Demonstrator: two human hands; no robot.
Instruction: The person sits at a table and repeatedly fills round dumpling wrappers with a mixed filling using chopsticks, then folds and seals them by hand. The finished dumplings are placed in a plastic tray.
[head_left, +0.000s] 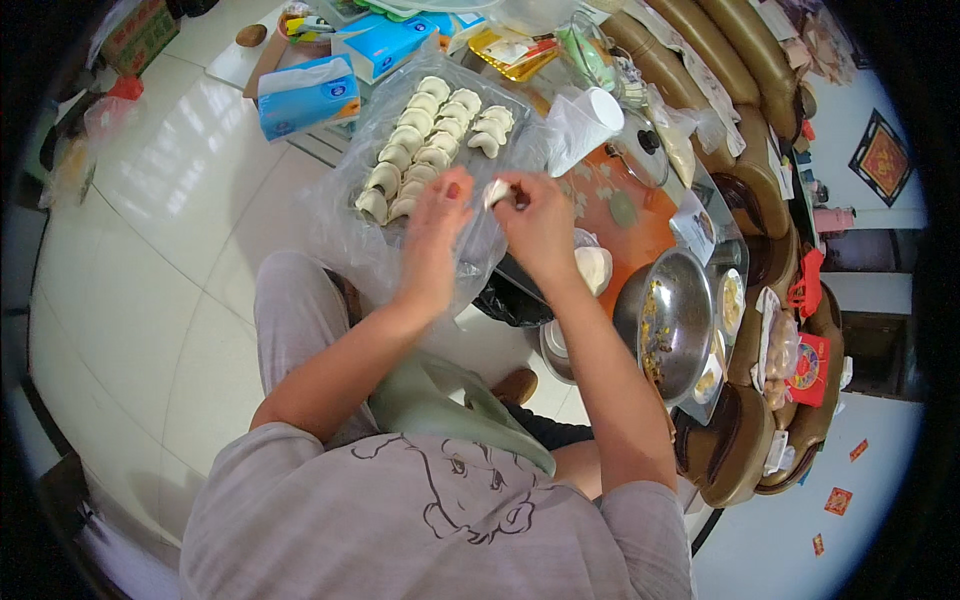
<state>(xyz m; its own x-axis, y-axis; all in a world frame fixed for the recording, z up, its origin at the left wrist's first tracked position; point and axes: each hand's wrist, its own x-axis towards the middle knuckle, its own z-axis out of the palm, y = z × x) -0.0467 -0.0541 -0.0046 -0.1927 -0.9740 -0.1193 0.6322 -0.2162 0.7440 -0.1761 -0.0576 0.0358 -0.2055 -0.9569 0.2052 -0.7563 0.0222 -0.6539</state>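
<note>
My right hand (532, 217) pinches a small folded dumpling (496, 193) above the plastic-covered tray (491, 169). To its left my left hand (442, 225) is raised over the near part of the tray, blurred, and whether its fingers hold anything is not clear. Rows of shaped white dumplings (405, 139) lie on the tray, with a short separate row (492, 129) at its right. A steel bowl (686, 322) with some yellowish filling on its wall stands at the right. White dough (594, 268) lies just right of my right forearm.
Blue tissue packs (309, 97) stand at the tray's far left. Beyond its right edge are a stack of white cups (589, 120) and a glass lid (646, 154). Small plates (731, 300) sit past the bowl, near a brown leather sofa (757, 330). A black bag (510, 300) hangs below the tray.
</note>
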